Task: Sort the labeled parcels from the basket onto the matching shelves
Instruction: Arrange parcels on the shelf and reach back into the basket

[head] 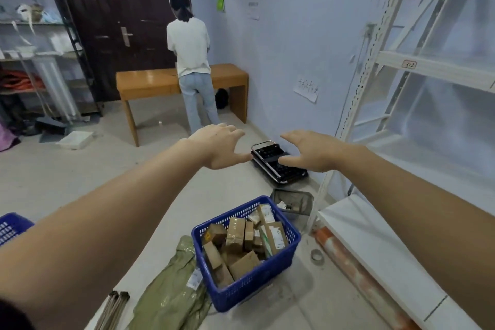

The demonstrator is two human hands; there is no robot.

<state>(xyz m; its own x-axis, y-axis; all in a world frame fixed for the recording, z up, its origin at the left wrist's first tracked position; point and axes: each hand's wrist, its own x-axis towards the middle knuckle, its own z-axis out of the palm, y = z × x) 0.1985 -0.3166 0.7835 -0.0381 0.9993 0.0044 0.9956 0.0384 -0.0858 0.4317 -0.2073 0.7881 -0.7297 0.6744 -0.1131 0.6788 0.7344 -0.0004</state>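
Your left hand (217, 147) and right hand (313, 151) hover spread and empty; next reach down to the parcels (242, 245) in the near basket (249, 288).

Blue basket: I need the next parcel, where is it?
In the head view, the blue basket sits on the floor, low centre, between the green bag and white shelf.

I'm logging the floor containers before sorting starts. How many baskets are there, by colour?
Blue baskets: 2, one holding the parcels at, one at the left edge
Grey mesh basket: 1
Total: 3
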